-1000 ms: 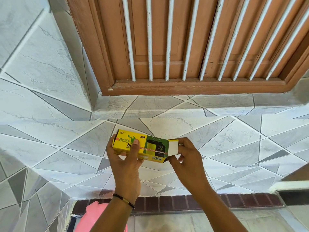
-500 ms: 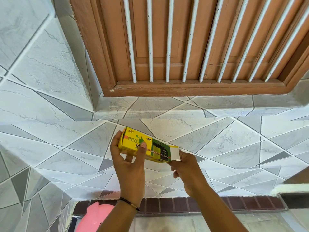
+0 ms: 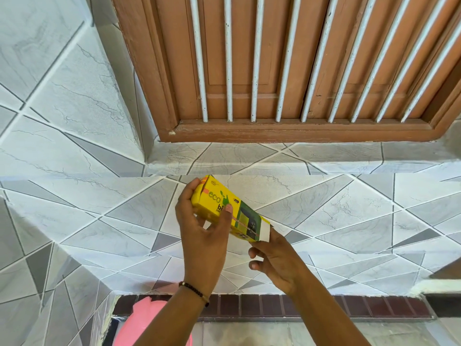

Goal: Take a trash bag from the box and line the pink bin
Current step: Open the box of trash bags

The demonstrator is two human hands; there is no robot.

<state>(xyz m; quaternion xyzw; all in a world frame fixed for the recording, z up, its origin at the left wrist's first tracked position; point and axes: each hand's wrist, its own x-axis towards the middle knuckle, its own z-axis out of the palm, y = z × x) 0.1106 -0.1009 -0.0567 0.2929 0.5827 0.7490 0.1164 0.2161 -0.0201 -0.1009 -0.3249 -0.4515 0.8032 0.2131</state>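
Note:
A yellow and green trash bag box (image 3: 225, 208) is held up in front of the tiled wall, tilted with its white open flap end down to the right. My left hand (image 3: 202, 236) grips the box around its yellow end, thumb on the front face. My right hand (image 3: 274, 258) sits just below the flap end, fingers curled at the opening; I cannot tell whether it holds anything from inside. The pink bin (image 3: 142, 320) shows at the bottom edge, partly hidden behind my left forearm.
A brown wooden door with white bars (image 3: 287, 66) stands above a tiled step (image 3: 274, 158). Grey and white tiles cover the wall and ledge. A dark brick strip (image 3: 324, 308) runs along the floor edge below my hands.
The box has tipped from nearly level to slanting down to the right. My right hand has dropped from the flap's side to beneath the open end.

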